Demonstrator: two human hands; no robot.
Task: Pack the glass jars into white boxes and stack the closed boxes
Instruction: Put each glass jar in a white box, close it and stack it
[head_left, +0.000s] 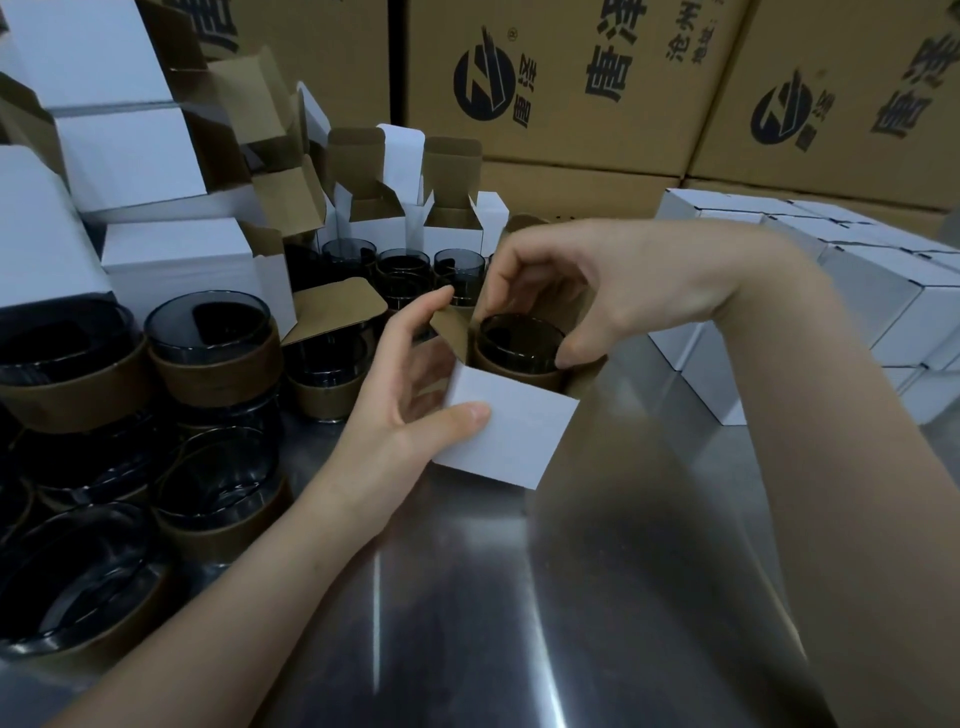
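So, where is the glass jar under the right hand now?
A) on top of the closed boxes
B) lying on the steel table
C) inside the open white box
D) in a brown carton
C: the jar sits in the white box, flaps up; the left hand holds the box, the right hand grips the jar's rim.

Glass jar (521, 340): rim alone visible beneath the fingers (584, 338) of the right hand (566, 291); body concealed by white box (506, 436). Middle fingers (431, 369) of the left hand (410, 400) blurred beside the box wall.
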